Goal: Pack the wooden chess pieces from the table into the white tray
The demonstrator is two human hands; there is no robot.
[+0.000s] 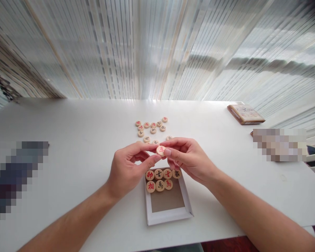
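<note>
A round wooden piece with a red character (pixel 161 151) is pinched between my left hand (pixel 130 167) and my right hand (pixel 190 157), its face turned up. Both hands have fingers and thumb closed on its edges. Just below them, a shallow white box (pixel 168 216) with a brown bottom lies on the table. Several round pieces fill its top row, among them a red one (pixel 149 175) and a black one (pixel 159 174). Under that row sit a red piece (pixel 151 186), a black piece (pixel 160 186) and another red piece (pixel 168 184).
Beyond my hands, several loose pieces (pixel 153 130) are scattered on the white table (pixel 81 140). A brown-edged box (pixel 246 114) lies at the back right. Blurred-out items show at the left and right. A striped curtain (pixel 147 49) hangs behind the table.
</note>
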